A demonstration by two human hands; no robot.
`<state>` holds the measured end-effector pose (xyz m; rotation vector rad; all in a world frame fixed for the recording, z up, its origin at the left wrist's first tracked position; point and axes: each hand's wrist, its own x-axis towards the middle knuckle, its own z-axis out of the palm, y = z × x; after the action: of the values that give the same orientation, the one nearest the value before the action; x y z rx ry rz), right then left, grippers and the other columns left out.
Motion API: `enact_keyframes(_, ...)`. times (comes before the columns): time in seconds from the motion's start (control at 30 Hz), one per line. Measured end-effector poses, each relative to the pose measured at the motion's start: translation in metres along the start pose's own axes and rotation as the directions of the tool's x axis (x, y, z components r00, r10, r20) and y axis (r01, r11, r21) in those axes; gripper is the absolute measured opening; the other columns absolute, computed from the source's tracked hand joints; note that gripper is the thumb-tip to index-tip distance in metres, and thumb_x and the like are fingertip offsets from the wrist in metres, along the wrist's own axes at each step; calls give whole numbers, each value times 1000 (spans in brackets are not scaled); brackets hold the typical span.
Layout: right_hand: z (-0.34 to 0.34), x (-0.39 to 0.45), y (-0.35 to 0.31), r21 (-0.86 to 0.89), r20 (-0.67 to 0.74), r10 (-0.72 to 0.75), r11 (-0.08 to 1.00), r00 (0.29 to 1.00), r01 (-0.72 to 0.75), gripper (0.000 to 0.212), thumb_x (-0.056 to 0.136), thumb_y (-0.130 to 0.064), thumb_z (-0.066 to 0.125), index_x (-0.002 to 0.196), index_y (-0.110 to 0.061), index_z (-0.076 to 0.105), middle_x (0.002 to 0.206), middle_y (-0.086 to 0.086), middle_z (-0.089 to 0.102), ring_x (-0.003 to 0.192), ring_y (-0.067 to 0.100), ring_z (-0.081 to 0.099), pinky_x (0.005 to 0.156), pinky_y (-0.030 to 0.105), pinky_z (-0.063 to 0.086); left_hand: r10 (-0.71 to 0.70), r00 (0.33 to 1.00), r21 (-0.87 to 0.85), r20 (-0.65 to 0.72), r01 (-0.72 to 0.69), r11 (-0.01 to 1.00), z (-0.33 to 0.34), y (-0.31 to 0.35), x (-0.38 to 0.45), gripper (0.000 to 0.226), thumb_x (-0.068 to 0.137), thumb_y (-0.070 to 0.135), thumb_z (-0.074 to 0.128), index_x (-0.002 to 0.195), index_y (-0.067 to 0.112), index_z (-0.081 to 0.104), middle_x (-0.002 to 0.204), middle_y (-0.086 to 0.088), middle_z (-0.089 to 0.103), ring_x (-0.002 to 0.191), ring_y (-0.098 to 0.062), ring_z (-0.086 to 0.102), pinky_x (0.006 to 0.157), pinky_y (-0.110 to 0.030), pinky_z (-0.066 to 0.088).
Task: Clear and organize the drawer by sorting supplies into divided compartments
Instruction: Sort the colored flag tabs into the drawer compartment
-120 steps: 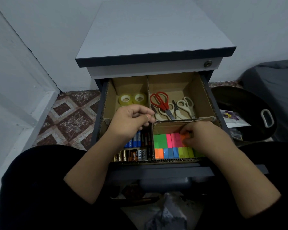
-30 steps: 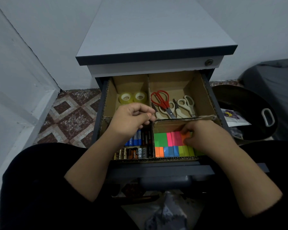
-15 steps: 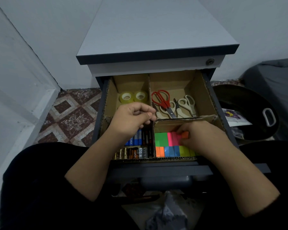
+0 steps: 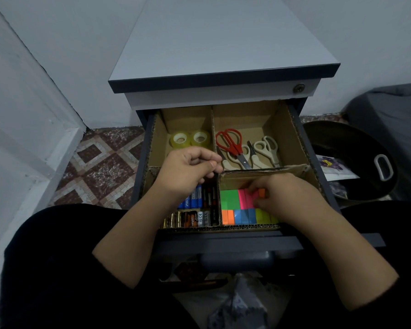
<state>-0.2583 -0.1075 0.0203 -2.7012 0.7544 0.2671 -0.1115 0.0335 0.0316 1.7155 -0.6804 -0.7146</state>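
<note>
- Pale walls and a patterned tile floor (image 4: 100, 172) surround a grey cabinet (image 4: 221, 43) whose top drawer (image 4: 223, 241) stands pulled out toward the person.
- Cardboard dividers (image 4: 215, 129) split the drawer into four compartments.
- Near right compartment: sticky notes (image 4: 230, 200) in green, pink, orange, blue and yellow lie packed in two rows.
- Right hand (image 4: 287, 198) rests on those notes, its fingertips pinching an orange pad (image 4: 261, 193) at the end of the far row; whether the pad is lifted or still seated is hard to tell.
- Near left compartment: batteries (image 4: 195, 210) lie side by side, partly hidden by the left arm.
- Left hand (image 4: 188, 169) hovers over the far edge of that compartment, fingers curled loosely inward with the thumb against them; I cannot tell if it holds anything.
- Far left compartment: two tape rolls (image 4: 190, 139) sit touching each other.
- Far right compartment: red scissors (image 4: 233, 143) lie across two pale pairs (image 4: 263, 150).
- Right of the cabinet, a dark bin (image 4: 351, 148) with a white handle sits on the floor, just beside some paper.
</note>
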Motion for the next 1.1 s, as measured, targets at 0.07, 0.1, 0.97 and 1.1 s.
enact_keyframes(0.07, 0, 0, 0, 18, 1, -15, 1000, 1000, 15, 21, 87, -32, 62, 104, -42, 66, 83, -15, 52, 87, 10, 55, 70, 23, 44, -2, 1000, -3, 0, 2, 1000, 0, 0, 0, 18, 90, 2, 58, 87, 17, 69, 83, -3, 74, 72, -10, 61, 67, -26, 47)
enact_keyframes(0.1, -1, 0, 0, 29, 20, -23, 999, 1000, 23, 15, 85, -32, 64, 97, -42, 67, 78, -16, 50, 84, 9, 54, 69, 24, 46, -2, 1000, -2, 0, 2, 1000, 0, 0, 0, 18, 90, 2, 58, 87, 17, 69, 83, -3, 74, 72, -10, 61, 66, -25, 47)
enact_keyframes(0.97, -5, -2, -4, 62, 74, -58, 997, 996, 53, 16, 79, -33, 72, 69, -35, 60, 73, -15, 57, 77, 6, 57, 64, 23, 46, -1, 1000, 23, 1, 1, 1000, 1, 3, -2, 19, 91, 2, 58, 87, 17, 68, 81, -1, 73, 71, -8, 60, 65, -23, 47)
enact_keyframes(1.1, -8, -5, -1, 135, 27, -83, 988, 996, 78, 6, 81, -30, 71, 77, -28, 67, 70, -14, 57, 70, 0, 54, 62, 21, 46, -18, 1000, 23, 16, 18, 1000, -2, 7, -5, 17, 91, 2, 58, 88, 15, 68, 76, -1, 72, 67, -8, 59, 62, -22, 45)
